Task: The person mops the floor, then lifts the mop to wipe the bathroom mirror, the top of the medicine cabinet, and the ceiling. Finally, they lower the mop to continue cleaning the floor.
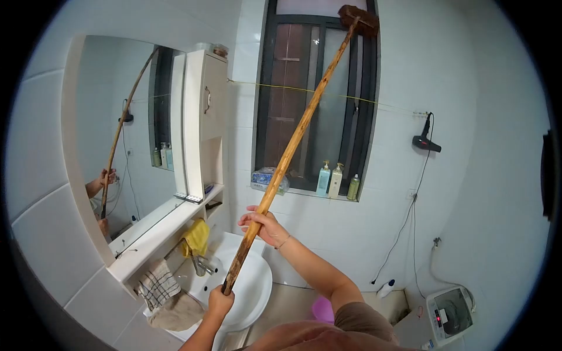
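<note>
A long-handled broom [300,131] slants up across the view, its brown head [360,21] raised in front of the window's top right corner. My left hand [220,302] is closed in a fist round the dark lower end of the wooden handle, above the sink's edge. Higher up the handle, my right hand [266,228] holds it from the right, with some fingertips showing past the left side. Below the handle lies the white sink [257,281] with its metal faucet [205,266].
A mirror [126,140] and a white cabinet [213,99] line the left wall. Bottles [335,180] and a tissue pack [270,180] stand on the windowsill. A yellow cord [287,87] crosses the window. A hair dryer [426,142] hangs right; a washing machine [449,313] stands below.
</note>
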Available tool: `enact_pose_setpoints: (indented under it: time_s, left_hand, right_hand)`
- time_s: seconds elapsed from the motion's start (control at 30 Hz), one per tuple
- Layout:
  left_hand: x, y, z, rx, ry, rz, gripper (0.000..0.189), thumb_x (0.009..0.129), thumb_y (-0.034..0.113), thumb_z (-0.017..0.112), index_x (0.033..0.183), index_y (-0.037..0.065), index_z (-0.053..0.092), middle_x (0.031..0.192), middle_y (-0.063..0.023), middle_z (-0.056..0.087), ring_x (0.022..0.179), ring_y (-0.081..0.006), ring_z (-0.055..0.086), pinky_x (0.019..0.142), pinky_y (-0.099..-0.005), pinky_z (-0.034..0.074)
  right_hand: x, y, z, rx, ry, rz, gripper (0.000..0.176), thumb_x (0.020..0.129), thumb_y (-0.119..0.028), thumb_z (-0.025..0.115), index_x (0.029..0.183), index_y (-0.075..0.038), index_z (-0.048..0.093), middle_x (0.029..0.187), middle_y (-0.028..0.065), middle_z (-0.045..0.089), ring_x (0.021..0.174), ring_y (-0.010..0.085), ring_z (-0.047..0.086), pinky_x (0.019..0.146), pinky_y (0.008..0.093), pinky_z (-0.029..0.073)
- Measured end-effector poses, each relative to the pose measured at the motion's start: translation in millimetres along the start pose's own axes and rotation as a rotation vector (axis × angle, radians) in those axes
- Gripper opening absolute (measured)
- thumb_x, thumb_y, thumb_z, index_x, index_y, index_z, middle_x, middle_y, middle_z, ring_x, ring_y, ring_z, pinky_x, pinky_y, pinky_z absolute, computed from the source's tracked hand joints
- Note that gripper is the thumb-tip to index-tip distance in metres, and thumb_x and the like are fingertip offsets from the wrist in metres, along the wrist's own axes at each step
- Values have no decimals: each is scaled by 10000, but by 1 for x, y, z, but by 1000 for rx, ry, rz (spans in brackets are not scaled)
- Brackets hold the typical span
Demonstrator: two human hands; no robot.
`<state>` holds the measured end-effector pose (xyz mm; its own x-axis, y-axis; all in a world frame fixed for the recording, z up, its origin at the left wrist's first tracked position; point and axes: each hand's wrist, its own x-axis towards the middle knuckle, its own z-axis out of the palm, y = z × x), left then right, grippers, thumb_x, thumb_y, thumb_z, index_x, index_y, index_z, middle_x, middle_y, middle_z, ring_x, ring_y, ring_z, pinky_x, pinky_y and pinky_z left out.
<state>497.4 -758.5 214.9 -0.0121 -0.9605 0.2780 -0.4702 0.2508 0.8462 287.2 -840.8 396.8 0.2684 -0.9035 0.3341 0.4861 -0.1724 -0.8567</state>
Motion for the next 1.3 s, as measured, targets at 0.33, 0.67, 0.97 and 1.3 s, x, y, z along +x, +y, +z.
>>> enact_pose_setpoints:
  time_s: [0.33,0.67,0.97,1.3]
  left_hand:
    - [-105,-62,2,133,6,-168,190,687,152,599,763,-21,611,688,-237,598,687,-397,601,624,-416,472]
    - [-213,-112,-29,136,-298,-526,221,755,184,581,873,-2,608,737,-211,609,686,-349,593,641,-402,452]
    - [-157,-109,41,22,-97,-387,218,733,179,593,782,-33,599,661,-234,583,642,-373,594,598,-403,447]
    - [-102,-48,17,-21,-69,-250,189,687,125,580,722,-61,576,638,-248,566,604,-368,585,581,-385,449]
  right_hand:
    - [-21,14,-19,53,221,-91,300,834,-135,546,1076,-6,426,729,123,576,599,216,574,587,332,482]
    - [-131,129,26,134,385,105,113,757,-8,501,865,6,475,530,66,461,410,178,461,421,310,393]
    - [-80,87,-13,-71,428,-59,56,759,-65,517,748,-32,472,499,46,446,372,156,444,372,282,368]
    - [-3,6,-7,-75,331,-87,66,748,-85,538,760,-41,491,511,47,458,379,173,455,365,302,376]
